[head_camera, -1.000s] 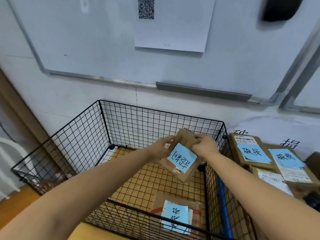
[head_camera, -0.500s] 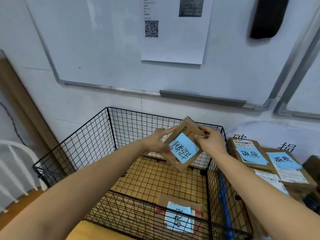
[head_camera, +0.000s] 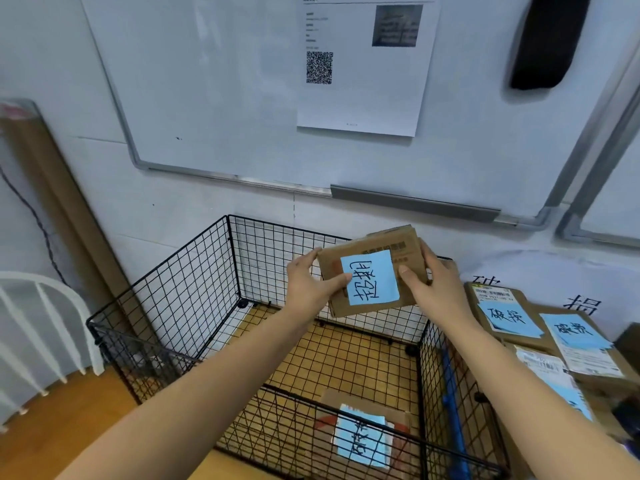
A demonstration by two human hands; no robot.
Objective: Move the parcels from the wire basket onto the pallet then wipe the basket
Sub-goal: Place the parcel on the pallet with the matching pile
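Observation:
A small brown cardboard parcel (head_camera: 372,271) with a blue handwritten note is held in the air above the black wire basket (head_camera: 180,292). My left hand (head_camera: 311,284) grips its left edge and my right hand (head_camera: 431,284) grips its right edge. One more parcel (head_camera: 363,436) with a blue note lies flat on the basket floor near the front. To the right of the basket, several parcels (head_camera: 540,327) with blue notes are stacked; what they rest on is hidden.
A whiteboard (head_camera: 225,98) with a printed sheet (head_camera: 363,64) hangs on the wall behind the basket. A white rack (head_camera: 41,327) stands at the left on the wooden floor. A blue rod (head_camera: 452,410) lies along the basket's right side.
Both hands have lifted the parcel from inside the basket up above its rim and turned it more level. The view has tilted upward.

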